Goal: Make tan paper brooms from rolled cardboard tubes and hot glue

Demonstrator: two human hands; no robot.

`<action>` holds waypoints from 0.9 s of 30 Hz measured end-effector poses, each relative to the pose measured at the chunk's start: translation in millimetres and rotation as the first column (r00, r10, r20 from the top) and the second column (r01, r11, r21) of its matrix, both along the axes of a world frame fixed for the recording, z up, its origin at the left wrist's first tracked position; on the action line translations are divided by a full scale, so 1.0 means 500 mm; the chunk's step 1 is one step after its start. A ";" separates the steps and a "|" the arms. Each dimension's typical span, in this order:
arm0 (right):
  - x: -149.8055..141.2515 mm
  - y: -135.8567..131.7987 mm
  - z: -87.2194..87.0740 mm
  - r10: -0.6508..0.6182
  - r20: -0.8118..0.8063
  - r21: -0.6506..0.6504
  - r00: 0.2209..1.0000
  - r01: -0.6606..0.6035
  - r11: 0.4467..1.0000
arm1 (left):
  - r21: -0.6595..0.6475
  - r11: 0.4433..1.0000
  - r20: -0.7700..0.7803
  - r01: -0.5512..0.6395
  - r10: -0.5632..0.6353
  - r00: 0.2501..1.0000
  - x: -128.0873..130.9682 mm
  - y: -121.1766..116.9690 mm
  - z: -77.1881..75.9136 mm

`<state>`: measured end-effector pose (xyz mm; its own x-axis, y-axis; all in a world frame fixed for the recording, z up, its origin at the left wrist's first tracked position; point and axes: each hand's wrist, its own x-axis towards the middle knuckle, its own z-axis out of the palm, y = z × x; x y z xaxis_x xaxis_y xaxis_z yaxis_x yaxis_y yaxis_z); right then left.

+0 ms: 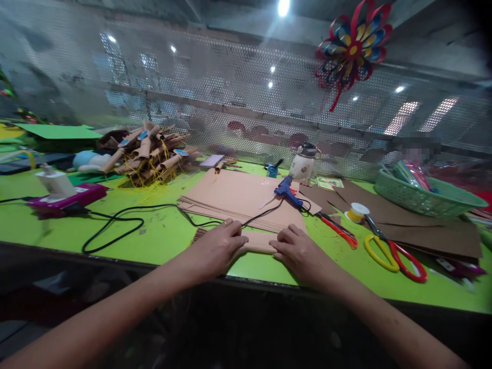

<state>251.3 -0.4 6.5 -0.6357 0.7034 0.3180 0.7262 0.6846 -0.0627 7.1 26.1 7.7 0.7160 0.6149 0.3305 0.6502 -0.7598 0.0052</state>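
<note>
The left hand (pixel 223 243) and right hand (pixel 298 248) are gripping 1 brown paper roll (pixel 259 242), fingers curling nearly closed on it, and are hiding its covered parts.

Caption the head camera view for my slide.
Left hand and right hand hold a kraft-paper roll near a blue glue gun resting on stacked sheets.

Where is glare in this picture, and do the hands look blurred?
Head view: the lamp glares at top; bright spots dot the mesh panel; the left hand and right hand look slightly soft, their outlines readable; space below the table is dark.
</note>
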 end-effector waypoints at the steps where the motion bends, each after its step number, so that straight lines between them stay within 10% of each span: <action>1: 0.001 0.001 -0.002 0.001 -0.032 -0.025 0.999 -0.002 1.000 | 0.001 1.000 0.009 0.001 -0.001 1.000 0.000 0.000 0.001; 17: 0.013 0.011 -0.020 -0.029 -0.372 -0.148 0.928 -0.028 0.989 | -0.038 0.999 0.054 -0.001 0.003 0.999 -0.002 0.008 0.005; 27: 0.019 0.022 -0.020 0.011 -0.302 -0.087 0.953 -0.040 0.995 | 0.158 0.987 -0.098 -0.021 0.037 0.995 0.020 -0.013 0.014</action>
<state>260.7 10.6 -3.4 -0.5382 0.7232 0.4328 0.6463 0.6837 -0.3389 16.8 19.6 14.6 0.7332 0.5819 0.3519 0.6629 -0.7270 -0.1789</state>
